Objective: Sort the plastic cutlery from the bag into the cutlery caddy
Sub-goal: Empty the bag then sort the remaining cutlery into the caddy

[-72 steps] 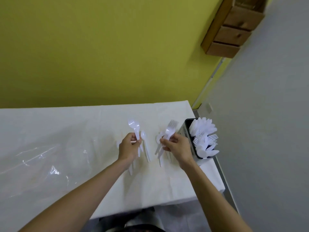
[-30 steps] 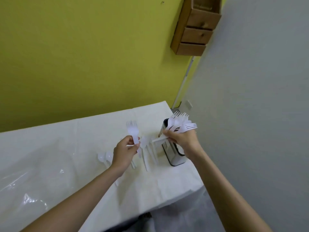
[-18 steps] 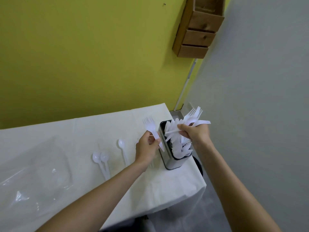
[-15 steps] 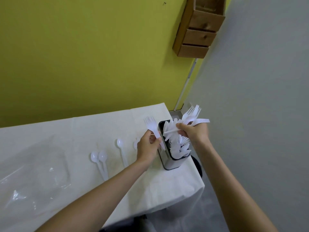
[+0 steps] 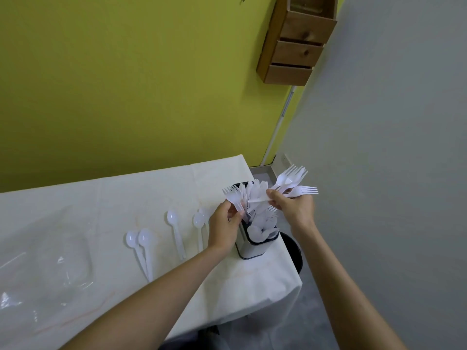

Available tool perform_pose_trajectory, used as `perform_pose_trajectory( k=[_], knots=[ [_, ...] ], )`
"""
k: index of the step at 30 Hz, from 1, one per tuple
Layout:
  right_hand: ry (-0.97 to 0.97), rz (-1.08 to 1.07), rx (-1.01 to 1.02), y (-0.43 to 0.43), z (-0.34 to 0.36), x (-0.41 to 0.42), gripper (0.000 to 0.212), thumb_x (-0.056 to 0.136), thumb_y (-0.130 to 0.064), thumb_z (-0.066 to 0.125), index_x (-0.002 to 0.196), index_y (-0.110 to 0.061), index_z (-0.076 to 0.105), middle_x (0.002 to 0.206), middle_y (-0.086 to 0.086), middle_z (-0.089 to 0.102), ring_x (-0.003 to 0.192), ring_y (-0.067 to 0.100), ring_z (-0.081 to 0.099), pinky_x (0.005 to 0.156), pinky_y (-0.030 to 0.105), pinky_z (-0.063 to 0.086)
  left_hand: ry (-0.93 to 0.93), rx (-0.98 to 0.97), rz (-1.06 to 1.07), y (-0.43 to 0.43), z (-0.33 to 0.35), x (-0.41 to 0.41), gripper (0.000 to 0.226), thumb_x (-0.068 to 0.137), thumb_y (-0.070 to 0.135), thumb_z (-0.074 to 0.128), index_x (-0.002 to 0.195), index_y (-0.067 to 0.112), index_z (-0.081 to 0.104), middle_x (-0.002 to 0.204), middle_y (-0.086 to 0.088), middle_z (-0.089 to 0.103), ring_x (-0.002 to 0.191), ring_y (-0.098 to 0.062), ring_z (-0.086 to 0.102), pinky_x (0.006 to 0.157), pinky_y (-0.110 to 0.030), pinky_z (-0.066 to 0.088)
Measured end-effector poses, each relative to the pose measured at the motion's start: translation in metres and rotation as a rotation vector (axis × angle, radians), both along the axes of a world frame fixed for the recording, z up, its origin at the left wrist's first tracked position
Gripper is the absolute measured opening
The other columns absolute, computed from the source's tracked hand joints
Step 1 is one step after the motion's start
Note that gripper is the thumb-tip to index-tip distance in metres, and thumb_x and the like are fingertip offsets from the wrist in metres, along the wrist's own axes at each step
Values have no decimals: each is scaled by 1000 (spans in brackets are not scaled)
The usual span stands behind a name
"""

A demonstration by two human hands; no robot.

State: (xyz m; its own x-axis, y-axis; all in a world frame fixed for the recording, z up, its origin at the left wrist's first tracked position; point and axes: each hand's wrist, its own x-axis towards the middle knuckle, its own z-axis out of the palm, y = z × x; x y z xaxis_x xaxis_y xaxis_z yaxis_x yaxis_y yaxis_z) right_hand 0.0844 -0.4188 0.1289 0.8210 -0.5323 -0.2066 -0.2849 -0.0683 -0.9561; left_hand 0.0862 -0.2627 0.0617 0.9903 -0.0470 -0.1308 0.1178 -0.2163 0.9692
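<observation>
Cutlery caddy (image 5: pixel 252 251), one, upright at the right end of the white-covered surface (image 5: pixel 101 198) and crowded with white plastic cutlery; which compartment holds which kind cannot be told. Left hand (image 5: pixel 223 229) lies against the caddy's left side, thumb and fingers pinching the neck of a single fork (image 5: pixel 231 195) whose tines rise beside the caddy's far rim. Right hand (image 5: pixel 294 210) hovers above the caddy's right side, fingers curled round a bundle of forks (image 5: pixel 290 179): at least three heads fan out away from the caddy, handles pointing back across its top. Left of the caddy, spoons (image 5: pixel 172 217) lie flat on the surface, bowls away from the person: four in plain sight, a fifth partly hidden by the left hand. Clear plastic bag (image 5: pixel 50 269), one, lies well to the left of the caddy, beyond the spoons.
</observation>
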Motion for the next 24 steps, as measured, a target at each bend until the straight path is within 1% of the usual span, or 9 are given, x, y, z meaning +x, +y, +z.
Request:
perform_pose_trajectory(
  k=[3, 6, 9, 12, 15, 17, 19, 21, 24],
  knots=[
    [-36, 39, -67, -3, 0, -2, 16, 73, -12, 84, 80, -3, 72, 78, 10, 75, 67, 17, 72, 71, 38, 61, -123, 184, -68, -3, -3, 2, 10, 88, 5, 60, 94, 13, 63, 88, 0, 69, 84, -16, 64, 78, -34, 53],
    [-59, 113, -118, -4, 5, 1, 10, 74, -12, 83, 75, -10, 73, 75, 5, 75, 66, 16, 73, 70, 36, 62, -203, 273, -123, -5, -2, 2, 13, 87, 0, 54, 89, 11, 61, 81, -2, 65, 77, -18, 60, 68, -30, 48],
    [-62, 185, -215, -6, 14, 4, 12, 74, -16, 83, 69, -14, 73, 67, 0, 74, 62, 16, 73, 66, 34, 61, -201, 308, -125, -3, -7, -1, 10, 89, -1, 53, 91, 6, 60, 90, -4, 61, 85, -18, 57, 72, -26, 44],
    [-39, 233, -269, -7, 17, 7, 12, 74, -18, 83, 70, -12, 73, 67, 1, 74, 62, 16, 73, 64, 34, 61, -176, 270, -120, 2, -12, -6, 9, 92, 6, 56, 99, 8, 61, 99, 1, 56, 92, -15, 59, 77, -17, 42],
    [-72, 202, -58, -9, 17, 12, 11, 76, -12, 82, 77, -6, 73, 77, 8, 75, 73, 22, 74, 70, 35, 61, -139, 196, -105, 6, -9, -9, 15, 94, 13, 56, 108, 15, 63, 104, 2, 60, 93, -9, 61, 80, -14, 44],
    [-112, 184, 91, -10, 21, 16, 9, 80, -4, 77, 79, -1, 69, 77, 9, 71, 74, 21, 71, 69, 27, 59, -113, 151, -105, 8, -6, -9, 18, 95, 14, 56, 111, 17, 63, 107, 2, 62, 90, -1, 60, 78, -8, 44],
    [-97, 201, 224, -13, 25, 17, 7, 83, -1, 73, 83, 0, 66, 73, 5, 69, 69, 15, 68, 65, 19, 56, -92, 128, -114, 10, -5, -9, 20, 94, 14, 57, 113, 17, 62, 109, 2, 64, 88, 4, 59, 76, -4, 43],
    [-55, 261, 300, -13, 26, 17, 7, 84, 1, 71, 82, -2, 65, 69, 1, 68, 64, 10, 68, 62, 15, 54, -79, 110, -90, 14, -5, -9, 19, 94, 15, 56, 113, 17, 62, 110, 4, 65, 89, 4, 60, 77, -7, 45],
    [-16, 365, 230, -9, 21, 15, 7, 83, 1, 73, 84, 3, 66, 76, 8, 69, 69, 15, 70, 63, 19, 56, -61, -1, 24, 18, 2, -8, 15, 97, 20, 52, 105, 20, 65, 98, 3, 69, 87, -10, 66, 80, -22, 52]
  ],
)
